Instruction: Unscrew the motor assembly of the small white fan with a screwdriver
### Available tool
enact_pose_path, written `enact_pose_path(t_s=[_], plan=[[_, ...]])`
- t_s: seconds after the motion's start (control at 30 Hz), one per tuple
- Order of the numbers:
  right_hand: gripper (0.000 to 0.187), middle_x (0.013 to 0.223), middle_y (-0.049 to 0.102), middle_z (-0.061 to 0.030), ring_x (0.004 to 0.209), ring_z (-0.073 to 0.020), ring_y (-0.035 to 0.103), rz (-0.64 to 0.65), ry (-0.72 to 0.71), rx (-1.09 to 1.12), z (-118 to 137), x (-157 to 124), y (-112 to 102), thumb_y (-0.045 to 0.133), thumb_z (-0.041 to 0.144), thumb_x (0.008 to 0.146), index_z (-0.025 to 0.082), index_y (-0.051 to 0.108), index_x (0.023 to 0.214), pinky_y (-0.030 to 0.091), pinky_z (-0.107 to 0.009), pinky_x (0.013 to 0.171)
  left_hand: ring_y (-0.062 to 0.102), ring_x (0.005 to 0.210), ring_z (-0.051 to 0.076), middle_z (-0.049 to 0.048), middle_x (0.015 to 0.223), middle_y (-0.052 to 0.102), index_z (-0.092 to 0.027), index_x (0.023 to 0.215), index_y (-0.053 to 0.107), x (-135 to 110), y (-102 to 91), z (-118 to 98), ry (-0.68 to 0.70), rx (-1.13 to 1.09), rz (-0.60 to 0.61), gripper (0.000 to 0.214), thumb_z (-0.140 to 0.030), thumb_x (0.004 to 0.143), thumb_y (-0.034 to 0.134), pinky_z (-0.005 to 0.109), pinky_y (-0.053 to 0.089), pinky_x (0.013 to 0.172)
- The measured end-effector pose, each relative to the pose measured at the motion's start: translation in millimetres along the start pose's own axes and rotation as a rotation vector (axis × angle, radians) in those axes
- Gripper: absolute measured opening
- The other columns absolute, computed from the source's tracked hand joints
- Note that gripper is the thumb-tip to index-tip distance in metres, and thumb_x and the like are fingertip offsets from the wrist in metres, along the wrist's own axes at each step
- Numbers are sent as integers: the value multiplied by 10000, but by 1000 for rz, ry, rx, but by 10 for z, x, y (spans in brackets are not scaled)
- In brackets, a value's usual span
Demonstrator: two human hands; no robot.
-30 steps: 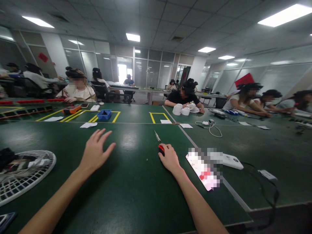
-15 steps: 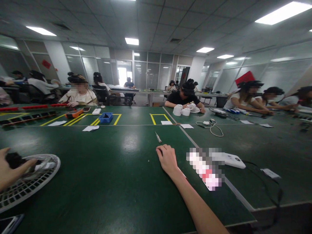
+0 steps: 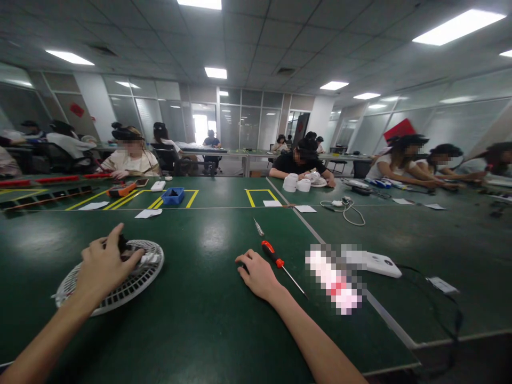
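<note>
My left hand (image 3: 102,264) grips a black block-like part (image 3: 122,242), which looks like a motor, on a round white fan grille (image 3: 150,280). The thumb and index finger lie on either side of that part, and white pieces show beside the thumb. Low over the table, my right hand (image 3: 258,274) has its fingers curled together; anything between the fingertips is hidden. Just right of it lies a red-and-black screwdriver (image 3: 272,252), its shaft pointing toward me. A smaller clear-handled screwdriver (image 3: 258,228) lies beyond.
A blurred-out phone-like object (image 3: 334,280) and a white device (image 3: 382,265) with a dark strap (image 3: 444,314) lie to the right. Farther off are a blue bin (image 3: 173,197), a white cable (image 3: 352,210), paper slips (image 3: 149,213) and white cups (image 3: 290,183). Co-workers sit around the table.
My left hand has brought the fan grille rightward and inward across the table. My right hand has shifted left and nearer, uncovering the red-and-black screwdriver, and now covers the spot where a tiny piece lay.
</note>
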State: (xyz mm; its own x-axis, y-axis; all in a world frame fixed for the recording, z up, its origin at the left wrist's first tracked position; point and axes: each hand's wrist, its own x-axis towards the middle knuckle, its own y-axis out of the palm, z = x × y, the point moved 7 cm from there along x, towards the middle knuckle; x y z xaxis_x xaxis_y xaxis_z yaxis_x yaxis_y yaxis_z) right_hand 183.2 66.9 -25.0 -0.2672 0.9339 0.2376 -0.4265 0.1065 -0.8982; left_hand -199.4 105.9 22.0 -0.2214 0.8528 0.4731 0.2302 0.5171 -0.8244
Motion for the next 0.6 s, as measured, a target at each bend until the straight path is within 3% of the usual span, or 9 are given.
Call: enact_pose_path(t_s=[0.07, 0.13, 0.3, 0.47, 0.6], plan=[[237, 1146, 656, -93, 1044, -221, 654, 8, -2, 0, -10, 2, -1, 565, 194, 967, 211, 710, 1154, 509, -326, 906, 486, 1284, 472, 228, 1346, 524, -189, 1548, 336, -37, 123, -371, 74, -14, 87, 776, -647, 927, 419, 627, 490, 960], [225, 1128, 664, -88, 1046, -220, 652, 12, -5, -2, -16, 6, 5, 564, 192, 970, 217, 720, 1130, 505, -320, 900, 491, 1299, 447, 244, 1378, 503, -153, 1519, 403, -81, 190, -714, 166, -43, 73, 724, -595, 946, 423, 603, 465, 1028], [205, 1046, 689, -63, 1006, -214, 659, 26, -23, -9, -20, 29, 36, 560, 187, 970, 248, 736, 1056, 498, -305, 849, 523, 1299, 383, 192, 1431, 507, -223, 1515, 433, -233, 366, -1423, 369, -158, 51, 634, -516, 956, 489, 560, 471, 1069], [208, 1020, 707, -52, 924, -212, 678, 17, 12, 5, -134, 50, -38, 575, 131, 926, 247, 729, 1005, 490, -306, 807, 541, 1275, 357, 176, 1408, 535, -243, 1529, 404, -370, 487, -1944, 474, -237, 51, 630, -465, 954, 538, 536, 503, 1041], [259, 992, 716, -55, 909, -217, 678, -211, 162, 99, -428, 35, -299, 550, 101, 883, 243, 700, 1041, 487, -322, 815, 564, 1241, 332, 148, 1381, 563, -271, 1524, 401, -464, 524, -2200, 529, -324, 35, 629, -423, 939, 580, 527, 522, 1022]])
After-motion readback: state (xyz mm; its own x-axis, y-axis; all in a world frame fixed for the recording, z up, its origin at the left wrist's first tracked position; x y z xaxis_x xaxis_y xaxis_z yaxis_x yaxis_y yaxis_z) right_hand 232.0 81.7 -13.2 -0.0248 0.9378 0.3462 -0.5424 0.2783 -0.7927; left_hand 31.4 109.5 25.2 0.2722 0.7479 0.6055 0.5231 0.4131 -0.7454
